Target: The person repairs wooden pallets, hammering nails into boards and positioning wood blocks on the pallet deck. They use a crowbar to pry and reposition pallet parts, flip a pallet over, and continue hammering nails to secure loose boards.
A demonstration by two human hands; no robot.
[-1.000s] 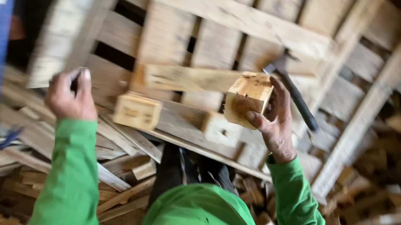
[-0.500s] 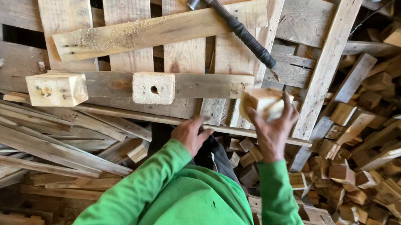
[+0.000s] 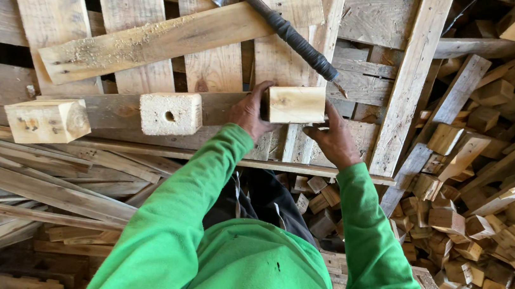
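Both hands are gripping a pale wood block [image 3: 295,104] on the pallet [image 3: 378,23], left hand [image 3: 249,112] at nine o'clock, right hand [image 3: 333,140] at five; it looks rigid, light, rough-sided, best held by opposite faces.

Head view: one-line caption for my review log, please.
Both hands, left hand and right hand, grip a wooden block on a pallet, hatchet lying just above it.

No packages, labels, signs or screens show anywhere in this view.
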